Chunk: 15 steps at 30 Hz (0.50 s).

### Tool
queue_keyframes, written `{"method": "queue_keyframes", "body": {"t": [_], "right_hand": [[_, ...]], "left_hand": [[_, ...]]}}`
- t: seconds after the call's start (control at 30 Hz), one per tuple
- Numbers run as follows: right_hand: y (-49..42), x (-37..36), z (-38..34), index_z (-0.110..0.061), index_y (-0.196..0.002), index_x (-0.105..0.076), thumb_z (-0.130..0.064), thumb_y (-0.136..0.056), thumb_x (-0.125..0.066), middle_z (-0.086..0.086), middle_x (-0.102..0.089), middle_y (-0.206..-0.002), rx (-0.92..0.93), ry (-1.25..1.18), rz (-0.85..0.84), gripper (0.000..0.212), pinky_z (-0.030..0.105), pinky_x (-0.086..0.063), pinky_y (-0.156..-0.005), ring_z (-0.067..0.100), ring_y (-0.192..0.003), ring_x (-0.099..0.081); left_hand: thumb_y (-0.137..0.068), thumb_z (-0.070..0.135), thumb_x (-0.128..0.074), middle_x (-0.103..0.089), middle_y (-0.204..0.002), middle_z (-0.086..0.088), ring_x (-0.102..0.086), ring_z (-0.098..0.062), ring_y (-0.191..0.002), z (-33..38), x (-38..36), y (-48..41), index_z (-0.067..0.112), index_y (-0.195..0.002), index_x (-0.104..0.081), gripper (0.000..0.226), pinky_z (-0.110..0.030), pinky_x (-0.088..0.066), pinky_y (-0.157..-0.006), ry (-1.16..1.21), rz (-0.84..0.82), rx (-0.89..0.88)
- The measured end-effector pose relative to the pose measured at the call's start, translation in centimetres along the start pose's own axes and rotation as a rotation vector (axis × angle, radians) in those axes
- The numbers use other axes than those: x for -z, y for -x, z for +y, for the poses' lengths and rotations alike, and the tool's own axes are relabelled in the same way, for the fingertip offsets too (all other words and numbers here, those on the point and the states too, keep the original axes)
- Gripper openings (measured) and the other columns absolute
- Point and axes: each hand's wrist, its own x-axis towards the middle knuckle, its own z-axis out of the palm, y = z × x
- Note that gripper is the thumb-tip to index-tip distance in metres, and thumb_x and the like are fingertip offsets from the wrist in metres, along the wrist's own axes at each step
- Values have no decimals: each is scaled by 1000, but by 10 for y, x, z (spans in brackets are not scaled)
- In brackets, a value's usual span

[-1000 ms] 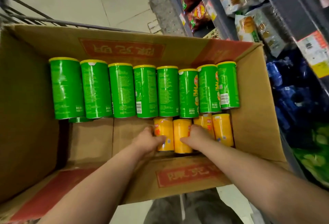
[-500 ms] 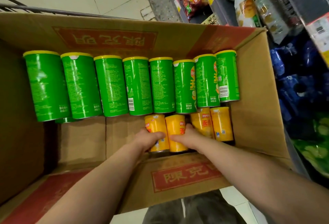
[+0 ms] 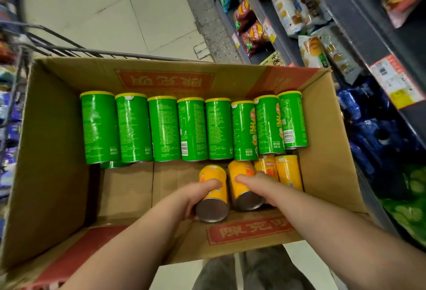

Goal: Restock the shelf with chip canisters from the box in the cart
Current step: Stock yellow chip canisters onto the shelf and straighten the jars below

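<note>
Box (image 3: 53,162) of green canisters (image 3: 163,128), left fingers (image 3: 207,184) gripping yellow canister (image 3: 213,172), right fingers (image 3: 249,179) gripping neighbour (image 3: 241,191)

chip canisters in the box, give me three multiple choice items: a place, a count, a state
1. Where do the yellow canisters lie relative to the row of green canisters?
A. nearer the person, toward the cardboard box's right side
B. beyond it, by the far wall
C. stacked on it

2. How many yellow canisters show?
A. two
B. four
C. six

3. What is the left hand doing?
A. lying flat on the box floor
B. gripping a yellow canister
C. gripping a green canister

1 A: they lie below the green row in the view.
2 B: one in each hand, two beside the right hand.
3 B: its fingers curl round one, metal base toward the camera.
</note>
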Motion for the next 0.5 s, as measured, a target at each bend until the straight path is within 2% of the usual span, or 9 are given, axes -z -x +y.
{"method": "queue_keyframes", "body": {"t": [0.07,0.13,0.23,0.3,0.33,0.43,0.5], "right_hand": [[4,3,-1,-13,-143,-30,-49,-83,-61,13,-42,-141,-13,-7,-28,77,39,-43,-94,32,-123,-47],[9,6,-3,-17,-144,-28,-50,-82,-61,12,-42,-140,-24,30,-71,77,41,-45,-95,32,-122,-47],[20,8,-2,-17,-135,-38,-50,-79,-62,9,-55,-117,-8,7,-103,69,40,-51,-91,26,-102,-59],[30,13,-1,-15,-128,-43,-48,-82,-62,7,-58,-100,11,0,-110,60,34,-53,-81,21,-86,-61],[35,15,-1,-14,-127,-44,-47,-82,-62,6,-57,-98,22,6,-113,58,33,-53,-77,20,-82,-60],[51,20,3,-14,-129,-43,-46,-81,-63,9,-57,-115,71,31,-62,62,37,-52,-87,24,-96,-61],[59,20,6,-15,-130,-43,-46,-77,-65,9,-55,-123,135,33,27,66,36,-49,-92,27,-107,-59]], "left_hand": [[-83,44,-63,-65,-86,-11,-61,-24,-69,-1,0,4,15,-93,-54,32,-27,-44,-62,0,19,-25],[-82,40,-66,-65,-88,-12,-62,-25,-71,-2,1,9,13,-97,-54,32,-32,-49,-70,14,54,-58],[-81,38,-68,-65,-99,-15,-63,-23,-71,-4,3,20,11,-111,-53,44,-29,-50,-66,1,119,-108],[-79,39,-70,-64,-106,-16,-64,-23,-72,-5,3,27,10,-120,-49,55,-26,-51,-60,-8,140,-143],[-75,41,-72,-63,-108,-16,-65,-23,-75,-4,3,34,10,-122,-47,62,-28,-52,-61,-3,157,-174],[-49,52,-70,-59,-114,-12,-65,-28,-93,-4,1,50,16,-122,-44,85,-41,-57,-80,-74,219,-284],[-51,48,-68,-56,-114,-10,-62,-27,-95,-5,0,58,16,-121,-42,81,-40,-58,-79,-93,248,-359]]}}
